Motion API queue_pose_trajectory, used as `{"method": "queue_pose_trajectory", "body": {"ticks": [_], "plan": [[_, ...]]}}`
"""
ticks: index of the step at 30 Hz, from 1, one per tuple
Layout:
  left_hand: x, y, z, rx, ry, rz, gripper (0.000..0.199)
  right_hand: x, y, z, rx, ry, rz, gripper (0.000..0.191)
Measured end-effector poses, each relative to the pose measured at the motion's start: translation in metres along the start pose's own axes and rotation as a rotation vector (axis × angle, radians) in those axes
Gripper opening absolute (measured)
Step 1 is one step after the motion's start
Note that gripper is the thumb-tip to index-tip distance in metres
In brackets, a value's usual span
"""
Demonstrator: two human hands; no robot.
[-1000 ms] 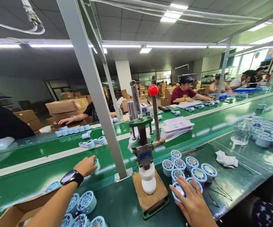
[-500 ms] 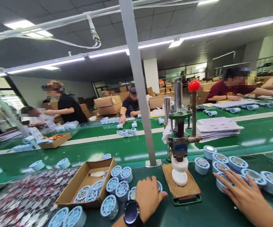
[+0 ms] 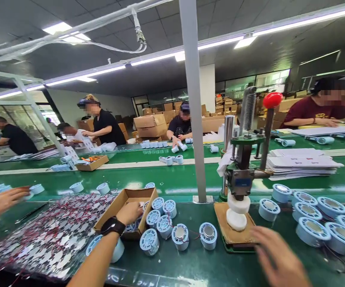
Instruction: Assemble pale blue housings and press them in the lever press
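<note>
My left hand (image 3: 130, 214), with a dark watch on the wrist, reaches into the cardboard box (image 3: 102, 218), which holds light blue round plastic parts. Its fingertips are hidden among them. My right hand (image 3: 275, 255), blurred by motion, has its fingers stretched out beside the wooden base (image 3: 220, 215) of a hand press (image 3: 240, 183). Nothing shows in it. Two white round blocks (image 3: 236, 220) are at the press's lower end. Between box and press stand blue round housings with a metal disc on top, one (image 3: 208, 236) nearest the press. More such housings (image 3: 312, 231) stand at the right.
Flat silvery discs with red wires (image 3: 55, 235) cover the bench's left. Another person's hand (image 3: 6, 203) reaches in at the far left. A grey post (image 3: 194, 103) rises behind the bench. Beyond lies a green conveyor (image 3: 124, 175), with stacked white sheets (image 3: 304, 165) and several people.
My left hand has moved left from the blue housings into the cardboard box. My right hand has left the right-hand housings and come nearer the press. The view has swung left.
</note>
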State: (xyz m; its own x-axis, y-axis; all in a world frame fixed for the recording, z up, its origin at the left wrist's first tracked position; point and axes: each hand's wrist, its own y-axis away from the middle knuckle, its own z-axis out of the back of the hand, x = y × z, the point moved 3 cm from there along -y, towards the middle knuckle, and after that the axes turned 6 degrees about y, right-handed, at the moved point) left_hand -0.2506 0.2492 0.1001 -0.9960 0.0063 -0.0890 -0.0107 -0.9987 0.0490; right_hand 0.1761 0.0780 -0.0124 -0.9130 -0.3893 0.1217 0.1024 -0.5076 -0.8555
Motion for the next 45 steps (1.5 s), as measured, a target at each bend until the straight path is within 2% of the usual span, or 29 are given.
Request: {"method": "queue_pose_trajectory", "body": {"ticks": [2, 3, 4, 6, 9, 11, 13, 15, 16, 18, 20, 22, 24, 26, 28, 30, 33, 35, 39, 45], "plan": [[0.016, -0.012, -0.009, 0.040, 0.000, 0.020, 0.019, 0.064, -0.019, -0.038, 0.112, -0.014, 0.028, 0.045], [0.020, -0.015, -0.011, 0.032, 0.002, 0.029, 0.018, 0.087, -0.026, -0.056, 0.127, 0.004, -0.018, 0.050], [0.024, -0.016, -0.010, 0.002, 0.008, 0.041, 0.017, 0.105, -0.030, -0.072, 0.144, 0.000, -0.054, 0.049], [0.030, -0.014, 0.000, -0.096, 0.027, 0.069, 0.022, 0.121, -0.029, -0.095, 0.204, -0.051, -0.107, 0.039], [0.026, 0.004, 0.019, -0.254, 0.071, 0.109, 0.038, 0.113, -0.010, -0.101, 0.284, -0.195, -0.161, 0.010], [0.006, 0.026, 0.016, -0.294, 0.157, 0.086, 0.044, 0.097, 0.005, -0.091, 0.288, -0.282, -0.172, 0.005], [-0.034, 0.055, -0.008, -0.234, 0.356, -0.038, 0.043, 0.082, 0.017, -0.079, 0.287, -0.360, -0.170, 0.019], [-0.088, 0.084, -0.049, -0.079, 0.590, -0.250, 0.037, 0.069, 0.025, -0.067, 0.265, -0.420, -0.198, 0.041], [-0.115, 0.097, -0.072, -0.004, 0.637, -0.362, 0.033, 0.064, 0.027, -0.062, 0.244, -0.439, -0.226, 0.047], [-0.156, 0.113, -0.109, 0.016, 0.652, -0.490, 0.032, 0.056, 0.031, -0.054, 0.214, -0.461, -0.280, 0.047], [-0.176, 0.116, -0.133, -0.042, 0.641, -0.530, 0.035, 0.051, 0.035, -0.049, 0.230, -0.472, -0.280, 0.040], [-0.176, 0.113, -0.143, -0.081, 0.644, -0.518, 0.037, 0.048, 0.038, -0.046, 0.262, -0.468, -0.246, 0.039], [-0.167, 0.110, -0.146, -0.054, 0.649, -0.520, 0.037, 0.047, 0.041, -0.043, 0.269, -0.453, -0.230, 0.043], [-0.158, 0.112, -0.148, -0.029, 0.647, -0.531, 0.041, 0.047, 0.041, -0.040, 0.265, -0.429, -0.261, 0.046], [-0.154, 0.116, -0.150, -0.038, 0.655, -0.530, 0.052, 0.049, 0.041, -0.040, 0.260, -0.413, -0.302, 0.051], [-0.156, 0.120, -0.151, -0.057, 0.733, -0.455, 0.057, 0.052, 0.040, -0.040, 0.240, -0.391, -0.338, 0.059], [-0.169, 0.124, -0.148, -0.044, 0.956, -0.314, 0.061, 0.056, 0.039, -0.042, 0.215, -0.362, -0.345, 0.069], [-0.184, 0.128, -0.141, -0.043, 1.012, -0.340, 0.071, 0.058, 0.038, -0.043, 0.205, -0.355, -0.327, 0.073], [-0.213, 0.137, -0.129, -0.069, 0.883, -0.474, 0.075, 0.059, 0.033, -0.041, 0.128, -0.330, -0.319, 0.078], [-0.217, 0.133, -0.132, -0.077, 0.838, -0.390, 0.067, 0.060, 0.033, -0.045, 0.085, -0.315, -0.339, 0.076]]}}
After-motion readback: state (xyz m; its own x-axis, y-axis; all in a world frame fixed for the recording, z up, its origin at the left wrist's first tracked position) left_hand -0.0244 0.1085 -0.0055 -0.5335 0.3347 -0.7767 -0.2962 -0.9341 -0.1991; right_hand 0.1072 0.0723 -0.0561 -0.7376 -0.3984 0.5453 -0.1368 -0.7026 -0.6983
